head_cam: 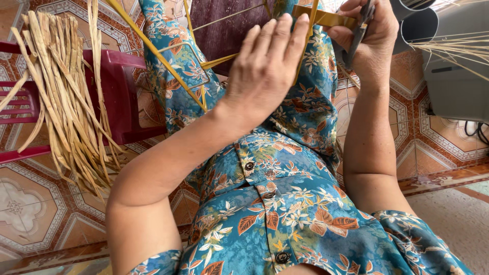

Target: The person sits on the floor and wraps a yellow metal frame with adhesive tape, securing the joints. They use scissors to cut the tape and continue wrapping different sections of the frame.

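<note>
Your left hand (265, 71) lies open, steadying the yellow strips (326, 18); your right hand (369, 35) grips what appear to be scissors (359, 30), positioned for trimming.

One head-worn camera looks steeply down, close over the lap; the upper edge is perhaps cropped.

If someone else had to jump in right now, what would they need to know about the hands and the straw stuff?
Left hand: flat on the yellow strips over the lap, fingers spread, nothing clasped.
Right hand: closed grip on dark scissors at the wide yellow strip.
Dried straw bundle hangs over the red plastic chair on the left.
Done: some strips look crossed.
Left: cannot tell.
</note>
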`<state>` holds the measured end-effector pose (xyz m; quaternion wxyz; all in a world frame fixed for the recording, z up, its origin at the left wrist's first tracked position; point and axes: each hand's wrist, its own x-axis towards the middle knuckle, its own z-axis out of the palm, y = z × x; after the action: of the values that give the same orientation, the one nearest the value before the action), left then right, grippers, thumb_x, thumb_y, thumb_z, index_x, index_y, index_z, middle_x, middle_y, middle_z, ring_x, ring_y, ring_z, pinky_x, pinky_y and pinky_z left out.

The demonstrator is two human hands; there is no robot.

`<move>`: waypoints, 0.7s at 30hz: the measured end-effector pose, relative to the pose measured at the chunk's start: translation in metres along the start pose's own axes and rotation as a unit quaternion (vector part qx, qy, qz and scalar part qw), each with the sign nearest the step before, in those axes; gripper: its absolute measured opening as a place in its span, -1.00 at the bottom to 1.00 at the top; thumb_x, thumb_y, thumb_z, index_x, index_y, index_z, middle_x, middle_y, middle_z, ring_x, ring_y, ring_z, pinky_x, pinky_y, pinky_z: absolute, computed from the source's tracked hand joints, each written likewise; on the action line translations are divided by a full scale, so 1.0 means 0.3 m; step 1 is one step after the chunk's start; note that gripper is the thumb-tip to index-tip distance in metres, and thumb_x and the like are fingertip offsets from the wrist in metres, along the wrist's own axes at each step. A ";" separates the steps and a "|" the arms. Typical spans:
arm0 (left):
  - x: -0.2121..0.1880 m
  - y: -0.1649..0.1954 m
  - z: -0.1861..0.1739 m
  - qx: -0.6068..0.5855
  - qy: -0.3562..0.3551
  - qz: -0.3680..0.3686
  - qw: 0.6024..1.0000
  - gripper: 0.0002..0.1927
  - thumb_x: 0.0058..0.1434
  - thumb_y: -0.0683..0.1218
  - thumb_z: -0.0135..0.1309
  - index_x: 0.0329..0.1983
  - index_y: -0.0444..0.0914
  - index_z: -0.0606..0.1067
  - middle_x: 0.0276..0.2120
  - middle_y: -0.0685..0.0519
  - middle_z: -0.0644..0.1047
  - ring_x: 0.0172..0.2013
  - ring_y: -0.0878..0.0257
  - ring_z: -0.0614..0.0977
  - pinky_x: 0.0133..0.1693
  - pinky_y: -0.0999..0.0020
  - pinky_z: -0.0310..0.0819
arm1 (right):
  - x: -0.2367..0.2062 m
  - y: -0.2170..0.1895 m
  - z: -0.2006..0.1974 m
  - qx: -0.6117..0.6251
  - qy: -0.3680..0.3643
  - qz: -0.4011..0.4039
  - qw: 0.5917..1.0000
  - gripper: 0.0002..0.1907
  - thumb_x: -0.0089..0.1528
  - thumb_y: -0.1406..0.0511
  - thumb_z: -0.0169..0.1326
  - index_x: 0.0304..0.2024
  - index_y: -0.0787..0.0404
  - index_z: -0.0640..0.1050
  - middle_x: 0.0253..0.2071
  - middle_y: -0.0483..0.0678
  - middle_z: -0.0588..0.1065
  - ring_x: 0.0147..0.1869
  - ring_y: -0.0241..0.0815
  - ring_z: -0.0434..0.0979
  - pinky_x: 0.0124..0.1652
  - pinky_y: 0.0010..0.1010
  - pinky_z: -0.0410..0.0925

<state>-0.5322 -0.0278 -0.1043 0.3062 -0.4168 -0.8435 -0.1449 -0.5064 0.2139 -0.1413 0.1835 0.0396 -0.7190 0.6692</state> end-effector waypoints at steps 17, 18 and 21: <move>0.276 0.090 -0.138 0.030 -0.072 0.085 0.993 -0.86 0.44 -0.16 0.06 -0.09 -0.32 0.59 -0.09 -0.06 0.56 0.15 0.09 0.53 0.13 0.24 0.51 | -0.027 -0.031 -0.121 -0.025 0.008 -0.026 0.999 -0.59 0.26 0.41 0.41 0.04 0.21 0.47 -0.04 -0.17 0.48 0.05 -0.37 0.52 0.09 -0.48 0.47; 0.295 0.095 -0.145 0.048 -0.044 0.121 0.991 -0.84 0.43 -0.18 0.05 -0.06 -0.33 0.61 -0.04 -0.06 0.56 0.20 0.11 0.52 0.23 0.24 0.47 | -0.034 -0.042 -0.114 -0.030 0.019 -0.032 0.999 -0.59 0.26 0.41 0.41 0.05 0.21 0.47 -0.04 -0.18 0.46 0.04 -0.38 0.50 0.07 -0.49 0.44; 0.378 0.095 -0.096 0.138 -0.081 0.217 0.963 -0.73 0.22 -0.08 0.08 -0.11 -0.27 0.65 -0.05 -0.05 0.61 0.16 0.10 0.56 0.30 0.13 0.31 | -0.054 -0.064 -0.093 -0.044 0.042 -0.043 0.997 -0.57 0.25 0.41 0.41 0.06 0.21 0.46 -0.06 -0.20 0.43 0.01 -0.41 0.46 0.02 -0.55 0.38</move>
<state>-0.5510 0.0450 -0.0101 0.3152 -0.5536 -0.7670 0.0773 -0.4796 0.2362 -0.1272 0.2436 0.0344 -0.7369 0.6297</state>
